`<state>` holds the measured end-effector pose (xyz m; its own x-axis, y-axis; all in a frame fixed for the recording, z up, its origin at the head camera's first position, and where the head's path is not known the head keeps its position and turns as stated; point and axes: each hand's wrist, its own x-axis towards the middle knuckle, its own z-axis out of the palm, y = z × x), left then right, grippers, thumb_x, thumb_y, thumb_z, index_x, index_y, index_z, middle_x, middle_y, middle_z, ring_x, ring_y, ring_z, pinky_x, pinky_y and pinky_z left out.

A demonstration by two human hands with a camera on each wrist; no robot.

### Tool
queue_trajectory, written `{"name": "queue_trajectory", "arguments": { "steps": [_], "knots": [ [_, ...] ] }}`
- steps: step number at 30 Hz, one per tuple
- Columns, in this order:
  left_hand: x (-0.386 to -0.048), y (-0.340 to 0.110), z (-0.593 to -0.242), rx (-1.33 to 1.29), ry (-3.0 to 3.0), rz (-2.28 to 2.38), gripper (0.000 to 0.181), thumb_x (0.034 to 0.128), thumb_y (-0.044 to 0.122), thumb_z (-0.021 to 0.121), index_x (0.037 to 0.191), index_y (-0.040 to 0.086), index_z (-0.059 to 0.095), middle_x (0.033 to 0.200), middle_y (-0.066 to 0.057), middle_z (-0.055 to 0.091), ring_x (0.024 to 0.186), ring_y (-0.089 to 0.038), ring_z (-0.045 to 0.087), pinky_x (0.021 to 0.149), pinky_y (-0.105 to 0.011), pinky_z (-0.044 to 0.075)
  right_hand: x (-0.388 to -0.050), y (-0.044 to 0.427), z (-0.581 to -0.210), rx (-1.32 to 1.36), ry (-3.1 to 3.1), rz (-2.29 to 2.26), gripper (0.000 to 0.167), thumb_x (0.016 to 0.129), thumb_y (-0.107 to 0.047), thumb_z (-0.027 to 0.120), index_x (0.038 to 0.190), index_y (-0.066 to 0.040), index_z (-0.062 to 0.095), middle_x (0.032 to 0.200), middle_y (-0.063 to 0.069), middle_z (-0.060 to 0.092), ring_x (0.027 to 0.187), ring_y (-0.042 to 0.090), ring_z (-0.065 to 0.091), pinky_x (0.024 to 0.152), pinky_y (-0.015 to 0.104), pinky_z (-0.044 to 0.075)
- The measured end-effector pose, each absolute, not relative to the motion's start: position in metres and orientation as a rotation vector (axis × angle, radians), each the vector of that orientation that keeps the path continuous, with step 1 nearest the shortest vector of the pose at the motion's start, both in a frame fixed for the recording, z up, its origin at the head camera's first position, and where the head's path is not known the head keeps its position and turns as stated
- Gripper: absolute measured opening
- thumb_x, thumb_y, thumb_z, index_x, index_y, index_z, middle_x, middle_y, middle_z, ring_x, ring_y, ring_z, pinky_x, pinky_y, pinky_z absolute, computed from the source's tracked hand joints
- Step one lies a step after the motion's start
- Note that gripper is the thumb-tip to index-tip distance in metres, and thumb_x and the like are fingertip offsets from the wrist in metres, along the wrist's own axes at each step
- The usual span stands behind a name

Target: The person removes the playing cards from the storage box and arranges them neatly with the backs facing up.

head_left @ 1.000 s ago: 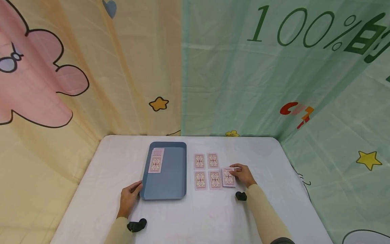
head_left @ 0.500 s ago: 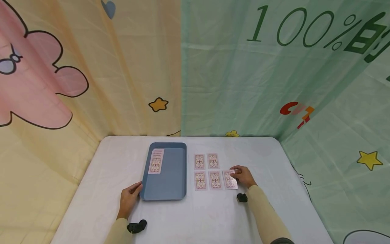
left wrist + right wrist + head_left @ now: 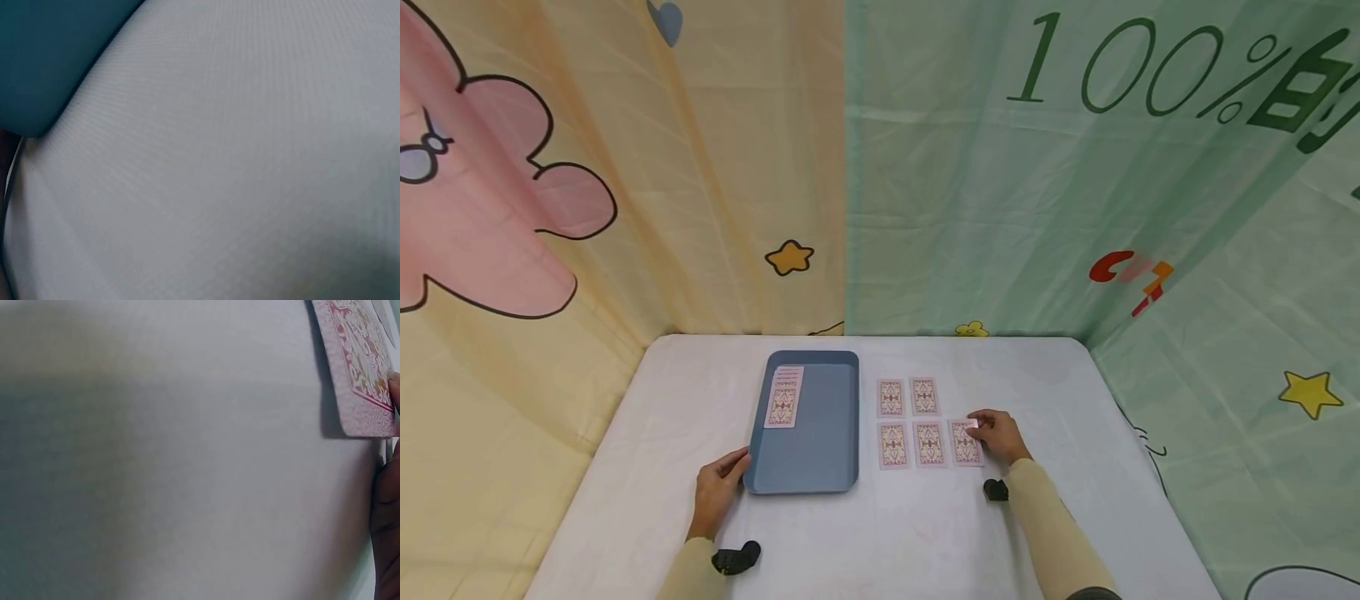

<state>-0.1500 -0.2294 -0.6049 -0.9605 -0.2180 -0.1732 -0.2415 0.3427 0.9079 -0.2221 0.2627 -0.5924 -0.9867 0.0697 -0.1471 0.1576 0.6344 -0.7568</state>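
Note:
My right hand [image 3: 1002, 435] pinches the upper right edge of a red-patterned card [image 3: 965, 443], the rightmost of three in the front row. In the right wrist view that card [image 3: 364, 362] shows at the top right, with parts of my fingers at the frame's edge. Beside it lie two more front-row cards [image 3: 930, 444] [image 3: 893, 446]; behind are two others [image 3: 891, 398] [image 3: 925, 396]. My left hand [image 3: 716, 492] holds the left edge of a blue-grey tray [image 3: 820, 462], thumb and fingers at its rim. Overlapping cards [image 3: 783, 404] lie in the tray's upper left.
A white cloth [image 3: 880, 542] covers the table. Black wrist devices [image 3: 737, 557] [image 3: 996, 490] sit at both wrists. Printed curtains [image 3: 925, 167] hang behind the table and at its sides.
The card in my right hand has moved slightly right and toward the front edge, and now lines up with the front row. My left hand stays at the tray.

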Motion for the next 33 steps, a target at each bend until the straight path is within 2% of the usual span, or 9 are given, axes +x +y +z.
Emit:
{"name": "queue_trajectory", "arguments": {
  "steps": [3, 5, 7, 10, 12, 14, 19, 24, 33],
  "knots": [
    [-0.150, -0.230, -0.604, -0.432, 2.549, 1.739, 0.037, 0.0976, 0.017, 0.055, 0.128, -0.004, 0.059, 0.131, -0.021, 0.058, 0.124, -0.032, 0.053, 0.091, -0.018, 0.047, -0.222, 0.263, -0.593, 0.172, 2.783, -1.256, 0.029, 0.082, -0.008, 0.075, 0.109, 0.001, 0.070, 0.089, 0.008, 0.059, 0.073, 0.018, 0.049, 0.063, 0.028, 0.041],
    [-0.149, -0.230, -0.603, -0.424, 2.543, 1.744, 0.038, 0.0978, 0.017, 0.055, 0.129, -0.004, 0.058, 0.131, -0.022, 0.057, 0.124, -0.032, 0.052, 0.090, -0.015, 0.046, -0.222, 0.262, -0.594, 0.192, 2.786, -1.253, 0.030, 0.081, -0.008, 0.076, 0.109, 0.000, 0.070, 0.093, 0.009, 0.059, 0.076, 0.019, 0.049, 0.066, 0.029, 0.041],
    [-0.149, -0.231, -0.602, -0.422, 2.543, 1.739, 0.038, 0.0979, 0.017, 0.054, 0.129, -0.005, 0.058, 0.132, -0.022, 0.057, 0.125, -0.032, 0.052, 0.093, -0.021, 0.046, -0.222, 0.262, -0.593, 0.204, 2.782, -1.273, 0.031, 0.081, -0.008, 0.076, 0.110, 0.000, 0.069, 0.094, 0.010, 0.060, 0.077, 0.019, 0.049, 0.066, 0.029, 0.041],
    [-0.149, -0.231, -0.602, -0.425, 2.542, 1.736, 0.039, 0.0978, 0.018, 0.054, 0.129, -0.004, 0.058, 0.132, -0.022, 0.057, 0.125, -0.032, 0.052, 0.093, -0.021, 0.046, -0.221, 0.261, -0.592, 0.235, 2.746, -1.361, 0.032, 0.081, -0.008, 0.077, 0.111, 0.000, 0.069, 0.096, 0.010, 0.060, 0.077, 0.019, 0.048, 0.066, 0.028, 0.041],
    [-0.149, -0.232, -0.602, -0.429, 2.545, 1.728, 0.038, 0.0979, 0.018, 0.054, 0.129, -0.004, 0.058, 0.132, -0.021, 0.057, 0.125, -0.032, 0.051, 0.098, -0.033, 0.044, -0.220, 0.260, -0.591, 0.241, 2.724, -1.433, 0.032, 0.080, -0.009, 0.077, 0.110, -0.001, 0.069, 0.095, 0.009, 0.060, 0.075, 0.018, 0.048, 0.063, 0.026, 0.041],
    [-0.149, -0.232, -0.603, -0.432, 2.546, 1.727, 0.038, 0.0981, 0.018, 0.054, 0.130, -0.004, 0.058, 0.132, -0.021, 0.057, 0.125, -0.032, 0.051, 0.099, -0.036, 0.043, -0.219, 0.258, -0.591, 0.236, 2.705, -1.509, 0.032, 0.080, -0.008, 0.077, 0.109, -0.001, 0.069, 0.094, 0.009, 0.059, 0.072, 0.016, 0.048, 0.060, 0.025, 0.041],
    [-0.150, -0.233, -0.602, -0.441, 2.549, 1.733, 0.038, 0.0980, 0.018, 0.055, 0.129, -0.003, 0.058, 0.131, -0.021, 0.057, 0.125, -0.031, 0.052, 0.097, -0.032, 0.045, -0.219, 0.251, -0.588, 0.219, 2.642, -1.623, 0.031, 0.081, -0.004, 0.076, 0.110, 0.000, 0.068, 0.093, 0.009, 0.059, 0.067, 0.014, 0.048, 0.057, 0.024, 0.042],
    [-0.149, -0.233, -0.601, -0.442, 2.541, 1.731, 0.038, 0.0984, 0.017, 0.054, 0.130, -0.004, 0.058, 0.132, -0.021, 0.056, 0.125, -0.032, 0.052, 0.099, -0.039, 0.043, -0.224, 0.242, -0.584, 0.235, 2.583, -1.630, 0.033, 0.082, -0.005, 0.075, 0.114, -0.001, 0.067, 0.095, 0.009, 0.059, 0.069, 0.015, 0.050, 0.061, 0.023, 0.044],
    [-0.150, -0.230, -0.604, -0.442, 2.554, 1.754, 0.036, 0.0975, 0.016, 0.057, 0.127, -0.004, 0.060, 0.129, -0.021, 0.059, 0.123, -0.033, 0.054, 0.097, -0.037, 0.045, -0.232, 0.211, -0.575, 0.166, 2.533, -1.697, 0.032, 0.083, -0.005, 0.074, 0.114, 0.000, 0.066, 0.092, 0.007, 0.058, 0.061, 0.013, 0.046, 0.053, 0.024, 0.040]
  ]
}}
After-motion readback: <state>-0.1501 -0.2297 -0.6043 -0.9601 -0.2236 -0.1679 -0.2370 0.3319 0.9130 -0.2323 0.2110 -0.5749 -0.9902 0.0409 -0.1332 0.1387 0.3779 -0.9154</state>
